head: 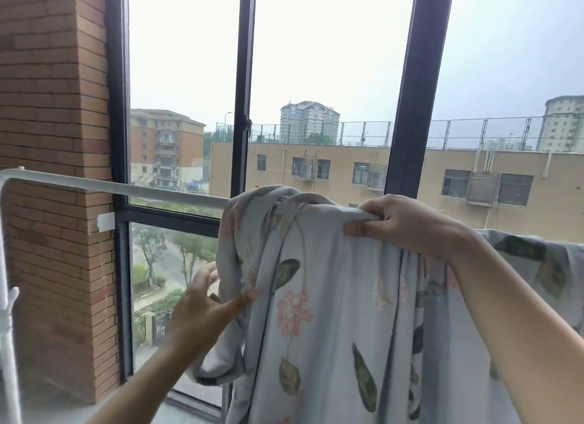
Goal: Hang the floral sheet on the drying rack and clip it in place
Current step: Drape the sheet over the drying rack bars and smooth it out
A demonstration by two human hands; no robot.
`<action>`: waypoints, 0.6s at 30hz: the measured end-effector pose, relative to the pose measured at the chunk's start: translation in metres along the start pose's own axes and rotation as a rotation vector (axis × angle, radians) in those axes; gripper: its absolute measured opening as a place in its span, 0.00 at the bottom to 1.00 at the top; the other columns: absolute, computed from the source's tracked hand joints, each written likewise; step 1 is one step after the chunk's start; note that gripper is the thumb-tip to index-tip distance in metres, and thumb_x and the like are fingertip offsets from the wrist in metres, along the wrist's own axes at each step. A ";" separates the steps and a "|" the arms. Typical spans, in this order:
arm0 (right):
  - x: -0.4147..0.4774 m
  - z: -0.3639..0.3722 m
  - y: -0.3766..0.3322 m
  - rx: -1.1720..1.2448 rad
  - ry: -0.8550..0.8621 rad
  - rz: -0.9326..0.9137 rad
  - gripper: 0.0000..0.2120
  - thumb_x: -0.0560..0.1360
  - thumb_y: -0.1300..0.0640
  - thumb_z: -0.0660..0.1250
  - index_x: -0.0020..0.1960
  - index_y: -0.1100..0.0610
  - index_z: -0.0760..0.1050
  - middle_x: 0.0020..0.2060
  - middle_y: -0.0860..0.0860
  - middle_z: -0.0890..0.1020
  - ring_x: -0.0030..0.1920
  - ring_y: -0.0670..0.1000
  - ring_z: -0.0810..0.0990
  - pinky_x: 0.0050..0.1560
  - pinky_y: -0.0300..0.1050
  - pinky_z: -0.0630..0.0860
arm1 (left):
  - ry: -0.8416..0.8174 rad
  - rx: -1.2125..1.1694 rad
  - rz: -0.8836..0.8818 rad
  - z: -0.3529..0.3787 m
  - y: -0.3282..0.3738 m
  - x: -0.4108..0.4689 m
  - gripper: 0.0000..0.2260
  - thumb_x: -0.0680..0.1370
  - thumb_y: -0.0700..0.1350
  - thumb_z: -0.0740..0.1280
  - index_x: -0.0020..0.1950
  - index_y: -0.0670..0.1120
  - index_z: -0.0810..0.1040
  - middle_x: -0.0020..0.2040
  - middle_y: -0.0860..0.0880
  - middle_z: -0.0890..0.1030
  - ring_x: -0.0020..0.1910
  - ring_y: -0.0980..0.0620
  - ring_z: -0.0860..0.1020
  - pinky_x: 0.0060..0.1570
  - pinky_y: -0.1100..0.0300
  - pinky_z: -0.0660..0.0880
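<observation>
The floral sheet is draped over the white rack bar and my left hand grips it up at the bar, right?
No, the right hand grips the floral sheet up at the white rack bar; the left hand is lower, at the sheet's left edge. The head view shows this.

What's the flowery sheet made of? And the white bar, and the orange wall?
Floral sheet: soft matte cloth, maybe cotton; it folds and bunches where the right hand pinches it. White rack bar: probably painted metal tube, smooth, slightly shiny. Wall: rough brick, mortar lines showing.
</observation>
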State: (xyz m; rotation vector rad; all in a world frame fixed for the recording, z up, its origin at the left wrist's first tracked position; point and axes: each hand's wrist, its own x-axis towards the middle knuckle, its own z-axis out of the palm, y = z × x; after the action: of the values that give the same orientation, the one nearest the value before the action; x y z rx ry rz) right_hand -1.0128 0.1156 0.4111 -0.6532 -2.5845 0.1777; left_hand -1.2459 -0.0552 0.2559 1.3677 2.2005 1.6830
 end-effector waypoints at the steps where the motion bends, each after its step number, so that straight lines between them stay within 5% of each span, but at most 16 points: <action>1: 0.000 0.000 0.000 0.001 0.000 0.002 0.10 0.71 0.35 0.66 0.34 0.36 0.75 0.28 0.40 0.76 0.34 0.44 0.74 0.38 0.43 0.70 | -0.030 -0.064 -0.034 0.006 -0.001 -0.002 0.38 0.53 0.75 0.70 0.57 0.56 0.74 0.55 0.57 0.82 0.43 0.57 0.81 0.44 0.50 0.79; 3: 0.001 0.000 0.000 -0.001 0.002 0.001 0.10 0.71 0.35 0.66 0.34 0.36 0.74 0.28 0.41 0.76 0.34 0.44 0.74 0.38 0.43 0.70 | -0.088 -0.180 -0.073 0.019 0.006 -0.007 0.33 0.52 0.70 0.76 0.50 0.55 0.75 0.43 0.59 0.83 0.41 0.60 0.81 0.44 0.54 0.80; 7: 0.001 0.000 0.000 -0.014 -0.001 -0.002 0.09 0.71 0.34 0.66 0.35 0.35 0.75 0.30 0.43 0.77 0.35 0.45 0.75 0.41 0.48 0.72 | -0.263 -0.374 -0.102 0.043 0.029 -0.017 0.18 0.61 0.47 0.80 0.48 0.49 0.80 0.38 0.56 0.85 0.37 0.59 0.83 0.33 0.69 0.76; 12: 0.000 -0.001 0.003 -0.018 -0.001 0.008 0.10 0.70 0.35 0.66 0.35 0.38 0.76 0.32 0.43 0.78 0.37 0.47 0.77 0.45 0.51 0.75 | -0.236 -0.485 -0.144 0.039 0.029 -0.026 0.06 0.67 0.43 0.76 0.43 0.46 0.86 0.42 0.44 0.86 0.46 0.45 0.84 0.46 0.55 0.80; 18: 0.002 0.001 0.002 -0.001 0.029 -0.003 0.13 0.68 0.31 0.65 0.35 0.39 0.76 0.31 0.44 0.78 0.36 0.48 0.78 0.43 0.54 0.76 | -0.085 -0.503 -0.095 -0.019 0.047 -0.022 0.04 0.69 0.42 0.75 0.37 0.51 0.86 0.39 0.45 0.86 0.40 0.46 0.85 0.41 0.53 0.82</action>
State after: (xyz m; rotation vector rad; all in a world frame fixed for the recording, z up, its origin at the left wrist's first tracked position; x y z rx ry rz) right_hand -1.0136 0.1183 0.4109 -0.6471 -2.5576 0.1641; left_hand -1.2140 -0.0832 0.2908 1.1536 1.6088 1.9197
